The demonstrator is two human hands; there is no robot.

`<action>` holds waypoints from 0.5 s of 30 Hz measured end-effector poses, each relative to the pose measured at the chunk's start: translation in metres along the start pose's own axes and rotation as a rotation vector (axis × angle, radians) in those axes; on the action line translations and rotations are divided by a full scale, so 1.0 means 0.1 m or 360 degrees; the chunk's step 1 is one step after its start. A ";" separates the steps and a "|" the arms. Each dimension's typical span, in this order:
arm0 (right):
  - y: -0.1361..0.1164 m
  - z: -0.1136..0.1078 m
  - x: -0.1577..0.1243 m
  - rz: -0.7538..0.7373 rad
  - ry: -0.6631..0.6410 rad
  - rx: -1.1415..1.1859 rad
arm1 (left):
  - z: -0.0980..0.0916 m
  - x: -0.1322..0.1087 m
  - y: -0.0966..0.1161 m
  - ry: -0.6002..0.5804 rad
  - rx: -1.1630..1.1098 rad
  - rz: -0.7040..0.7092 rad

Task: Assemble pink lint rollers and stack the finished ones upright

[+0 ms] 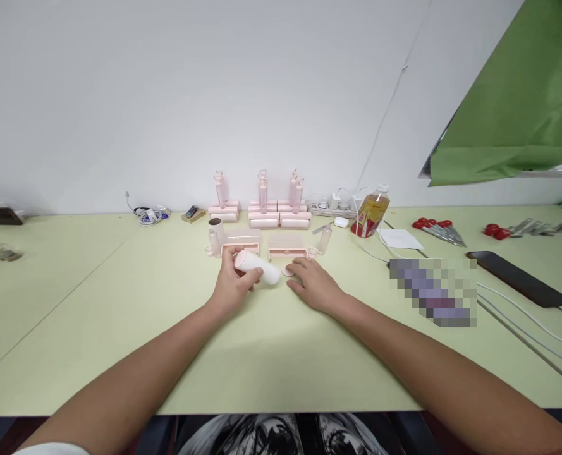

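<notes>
My left hand (232,284) is closed around a white roll with a pink end (258,267), held on its side just above the pale green table (119,303). My right hand (313,283) lies on the table just right of the roll, fingers bent, fingertips on a small pink round cap (287,270). Right behind my hands lie two pink open cases (287,245) and a pink handle piece (214,240). Further back stand stacked pink cases with upright pink handles (263,205).
A power strip with chargers (332,207) and an amber bottle (370,213) sit behind right. Red-handled scissors (437,229), a dark phone (515,277) with white cables and a blurred patch lie at right. Cables and a small box (193,214) lie at back left. Green sheet hangs top right.
</notes>
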State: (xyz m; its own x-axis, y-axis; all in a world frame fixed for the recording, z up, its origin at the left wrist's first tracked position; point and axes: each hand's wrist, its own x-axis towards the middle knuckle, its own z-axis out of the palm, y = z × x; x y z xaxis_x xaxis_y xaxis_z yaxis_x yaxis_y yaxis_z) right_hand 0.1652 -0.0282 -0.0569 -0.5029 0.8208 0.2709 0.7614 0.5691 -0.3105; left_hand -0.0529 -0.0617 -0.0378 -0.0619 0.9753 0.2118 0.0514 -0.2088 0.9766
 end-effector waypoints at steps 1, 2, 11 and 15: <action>0.00 0.00 0.00 -0.0015 -0.0015 0.0013 | 0.00 0.01 0.01 -0.0034 -0.0064 -0.0068; 0.00 0.00 0.01 -0.0024 -0.0027 0.0021 | 0.00 0.01 0.02 -0.0068 -0.0110 -0.0121; -0.01 -0.03 0.05 0.0048 0.0069 0.0275 | -0.04 0.09 -0.01 0.0062 -0.0162 -0.0304; -0.03 -0.02 0.02 0.0184 0.0347 0.1088 | -0.04 0.10 -0.02 0.0036 -0.0220 -0.0360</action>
State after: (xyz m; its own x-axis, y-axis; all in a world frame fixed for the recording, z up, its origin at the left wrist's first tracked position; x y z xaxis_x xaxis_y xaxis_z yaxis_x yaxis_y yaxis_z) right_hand 0.1626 -0.0287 -0.0538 -0.2873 0.8895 0.3554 0.3430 0.4420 -0.8288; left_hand -0.0582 -0.0518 -0.0375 -0.0790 0.9968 -0.0130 -0.1026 0.0048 0.9947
